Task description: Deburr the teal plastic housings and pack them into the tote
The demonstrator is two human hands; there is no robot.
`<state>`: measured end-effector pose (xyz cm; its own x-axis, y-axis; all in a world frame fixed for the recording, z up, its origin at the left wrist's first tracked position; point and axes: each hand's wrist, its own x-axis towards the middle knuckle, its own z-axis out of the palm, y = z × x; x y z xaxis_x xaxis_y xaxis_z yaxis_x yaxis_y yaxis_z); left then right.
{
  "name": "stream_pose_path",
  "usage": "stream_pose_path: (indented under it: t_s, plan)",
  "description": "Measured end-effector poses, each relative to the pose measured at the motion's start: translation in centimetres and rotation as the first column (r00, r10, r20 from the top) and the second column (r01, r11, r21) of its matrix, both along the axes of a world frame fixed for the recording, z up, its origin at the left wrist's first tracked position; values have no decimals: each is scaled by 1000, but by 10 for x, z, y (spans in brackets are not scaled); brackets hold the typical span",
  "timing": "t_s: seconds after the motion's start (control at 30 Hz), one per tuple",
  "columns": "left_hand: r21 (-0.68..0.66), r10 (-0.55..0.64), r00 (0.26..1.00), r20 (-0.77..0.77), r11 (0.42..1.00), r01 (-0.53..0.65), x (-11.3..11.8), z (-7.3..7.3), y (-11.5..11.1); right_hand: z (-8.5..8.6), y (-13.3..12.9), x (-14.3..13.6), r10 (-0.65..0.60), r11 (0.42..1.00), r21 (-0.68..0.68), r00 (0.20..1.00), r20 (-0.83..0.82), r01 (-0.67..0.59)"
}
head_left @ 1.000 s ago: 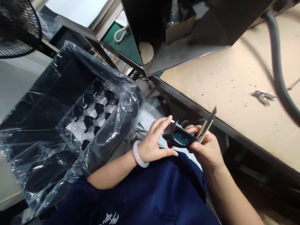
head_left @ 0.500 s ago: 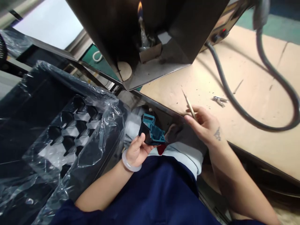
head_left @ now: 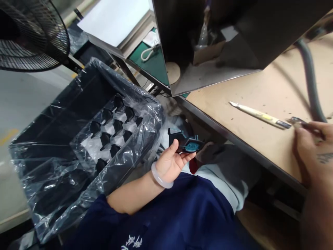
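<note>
My left hand (head_left: 173,161), with a pale bangle at the wrist, holds a black and teal plastic part (head_left: 186,143) over my lap, thumb on top and fingers beneath. At the right, my right hand (head_left: 312,146) is closed on a small metal tool (head_left: 301,121) at the tabletop. A slim knife (head_left: 260,114) with a yellowish handle lies on the wooden table just left of that hand, its blade pointing left.
A plastic-lined dark bin (head_left: 62,114) with several black parts (head_left: 105,139) stands at the left, below a fan (head_left: 31,34). A dark metal hood (head_left: 249,41) sits at the table's back. A thick grey hose (head_left: 309,80) arches at the right.
My right hand has let go of the knife, which now lies on the table, and has taken hold of the metal tool. The part in my left hand has turned. The view has shifted left.
</note>
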<state>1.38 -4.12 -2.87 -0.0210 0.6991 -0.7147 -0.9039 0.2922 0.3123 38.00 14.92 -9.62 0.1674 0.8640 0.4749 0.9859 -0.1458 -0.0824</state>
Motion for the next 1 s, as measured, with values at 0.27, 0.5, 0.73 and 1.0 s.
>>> stream_pose_path:
  t_s: [0.27,0.5,0.73,1.0]
  plan:
    - [-57,-115,987,108,991,121,1,4,1,26,-31,-60,639,759,211,767,-60,-616]
    - [-72,-14,994,105,997,22,2,13,-5,38,-20,-113,626,780,17,779,-43,-626]
    - [41,-89,991,98,996,85,-3,8,-15,76,-58,-116,726,635,98,549,-414,-766]
    - [47,-191,963,189,982,185,5,10,-16,92,-158,-140,714,502,131,324,-621,-855]
